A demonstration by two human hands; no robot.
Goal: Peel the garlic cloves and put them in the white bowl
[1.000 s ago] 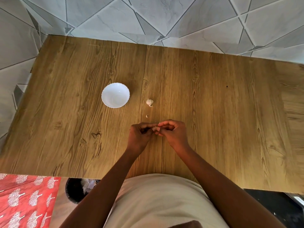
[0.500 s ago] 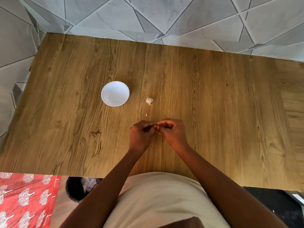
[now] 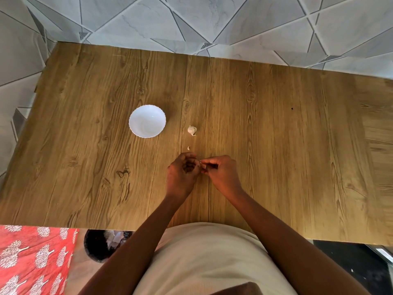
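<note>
Between curled hands (image 3: 201, 167), clove mostly hidden

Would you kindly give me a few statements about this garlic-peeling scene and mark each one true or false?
1. The white bowl holds several peeled cloves. False: nothing shows inside it.
2. The garlic bulb lies on the table to the right of the bowl. True.
3. The left hand and the right hand meet fingertip to fingertip near the table's middle, pinching something small. True.
4. The right hand rests on the bowl's rim. False: it is well apart from the bowl.
5. A small garlic piece lies between bulb and hands. True.
</note>
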